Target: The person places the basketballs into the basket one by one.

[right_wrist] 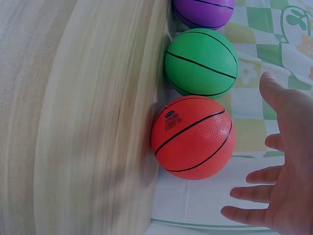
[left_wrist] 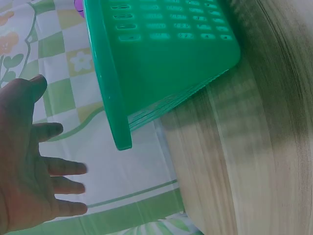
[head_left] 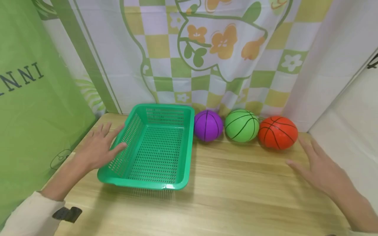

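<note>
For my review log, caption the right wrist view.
Right hand near a red ball, with a green ball and a purple ball lined up beyond.

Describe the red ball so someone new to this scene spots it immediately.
In the head view, find the green basket on the wooden table, then follow the row leading off its right side. Pass the purple ball and the green ball; the red ball is third, nearest the right hand. It ends the row and is the only red one.

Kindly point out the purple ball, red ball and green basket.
Purple ball (head_left: 209, 126): head view, visible middle.
Red ball (right_wrist: 194, 141): right wrist view, visible middle.
Green basket (head_left: 159, 152): head view, bare floor.
</note>
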A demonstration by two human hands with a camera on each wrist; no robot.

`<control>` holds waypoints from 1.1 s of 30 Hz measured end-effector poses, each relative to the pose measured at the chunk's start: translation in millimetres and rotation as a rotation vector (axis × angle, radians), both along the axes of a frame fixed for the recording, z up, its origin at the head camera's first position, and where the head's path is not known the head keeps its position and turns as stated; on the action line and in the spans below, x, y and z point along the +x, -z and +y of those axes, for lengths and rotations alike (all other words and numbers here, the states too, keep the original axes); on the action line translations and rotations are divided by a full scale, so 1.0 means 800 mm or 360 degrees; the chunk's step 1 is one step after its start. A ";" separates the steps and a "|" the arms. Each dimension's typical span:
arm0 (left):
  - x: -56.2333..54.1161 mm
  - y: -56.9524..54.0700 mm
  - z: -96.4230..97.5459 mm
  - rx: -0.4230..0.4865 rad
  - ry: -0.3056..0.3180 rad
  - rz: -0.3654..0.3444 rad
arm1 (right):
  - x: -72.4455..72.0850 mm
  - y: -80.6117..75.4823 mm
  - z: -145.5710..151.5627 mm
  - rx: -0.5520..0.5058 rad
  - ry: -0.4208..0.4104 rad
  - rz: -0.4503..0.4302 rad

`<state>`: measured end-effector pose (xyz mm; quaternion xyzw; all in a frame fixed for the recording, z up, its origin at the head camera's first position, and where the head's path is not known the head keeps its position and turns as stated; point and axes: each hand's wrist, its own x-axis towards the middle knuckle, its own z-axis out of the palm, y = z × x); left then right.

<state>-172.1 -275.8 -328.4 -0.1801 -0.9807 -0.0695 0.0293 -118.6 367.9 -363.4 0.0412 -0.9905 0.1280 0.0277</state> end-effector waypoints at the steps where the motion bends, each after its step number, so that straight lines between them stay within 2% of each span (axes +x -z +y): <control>1: -0.001 -0.001 0.000 0.0003 0.0002 0.0019 | -0.001 -0.002 -0.001 0.0001 -0.0001 0.0011; 7: -0.006 -0.003 0.004 0.0053 -0.0001 0.0073 | -0.008 -0.013 -0.005 0.0012 0.0020 0.0088; 15: -0.010 -0.007 0.002 0.0075 -0.0099 -0.0029 | -0.021 -0.010 -0.006 -0.0125 -0.0027 0.0197; 19: -0.013 -0.010 0.000 0.0114 -0.0101 -0.0086 | -0.031 -0.007 -0.002 -0.0196 -0.0053 0.0231; 33: -0.025 -0.003 -0.012 0.0500 -0.0060 -0.0292 | -0.047 0.002 0.009 -0.0423 -0.0121 0.0238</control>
